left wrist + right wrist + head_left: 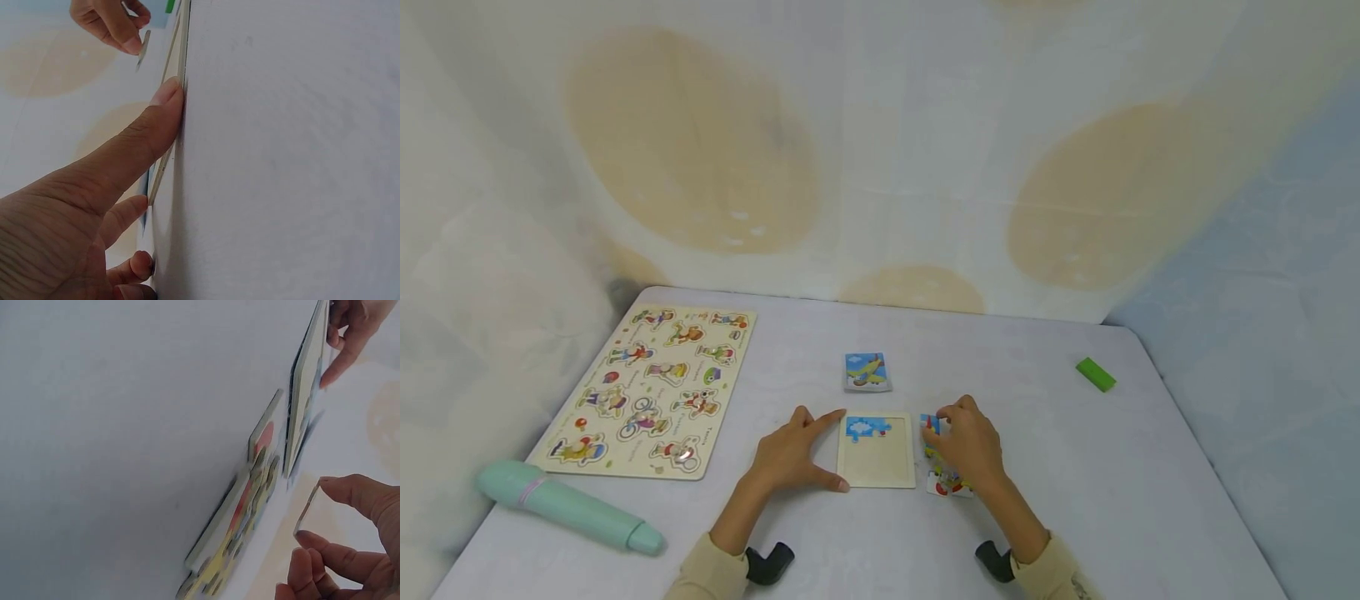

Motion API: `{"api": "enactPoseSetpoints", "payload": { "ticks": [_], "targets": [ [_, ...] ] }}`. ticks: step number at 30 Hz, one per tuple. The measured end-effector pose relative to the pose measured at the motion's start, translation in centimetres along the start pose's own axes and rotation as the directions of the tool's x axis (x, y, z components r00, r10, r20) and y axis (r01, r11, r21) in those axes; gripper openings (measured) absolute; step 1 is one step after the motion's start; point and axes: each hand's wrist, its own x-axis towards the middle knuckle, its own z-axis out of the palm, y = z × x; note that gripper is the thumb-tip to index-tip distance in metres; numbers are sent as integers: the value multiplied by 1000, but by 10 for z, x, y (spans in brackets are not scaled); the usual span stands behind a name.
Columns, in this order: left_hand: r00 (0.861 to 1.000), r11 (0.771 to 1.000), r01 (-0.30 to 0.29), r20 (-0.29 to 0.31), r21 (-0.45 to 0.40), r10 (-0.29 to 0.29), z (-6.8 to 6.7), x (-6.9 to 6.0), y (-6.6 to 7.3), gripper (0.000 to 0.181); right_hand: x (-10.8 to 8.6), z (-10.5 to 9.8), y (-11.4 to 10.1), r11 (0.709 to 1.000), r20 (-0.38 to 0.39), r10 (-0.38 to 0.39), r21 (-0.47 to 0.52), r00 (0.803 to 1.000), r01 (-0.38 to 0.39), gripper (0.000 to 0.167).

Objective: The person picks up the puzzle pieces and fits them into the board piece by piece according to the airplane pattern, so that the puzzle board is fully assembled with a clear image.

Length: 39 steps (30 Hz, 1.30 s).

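A square wooden puzzle board lies in front of me, with joined blue sky pieces along its top left. My left hand spreads thumb and index finger along the board's left side, touching its corners; the left wrist view shows the straight thumb against its edge. Between thumb and fingertips, my right hand pinches a thin puzzle piece, raised off the table right of the board. Several loose puzzle pieces lie overlapping below that hand, partly hidden in the head view.
A small stack with an airplane picture sits behind the board. On the left lie a large picture puzzle board and a mint-green pen-shaped object. A green block is at the far right.
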Motion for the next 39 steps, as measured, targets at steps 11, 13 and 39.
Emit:
{"api": "enactPoseSetpoints", "payload": {
  "ticks": [11,13,39],
  "targets": [
    [1000,1000,4,1,4,-4,1,1,2,104,-1,6,-13,999,25,-17,33,1000,16,38],
    [1000,1000,5,0,5,-5,1,1,1,104,-1,7,-15,999,30,-17,33,999,16,38],
    [1000,1000,-15,-10,9,15,1,0,0,103,9,29,-36,989,52,-66,-128,996,73,39]
  ]
}}
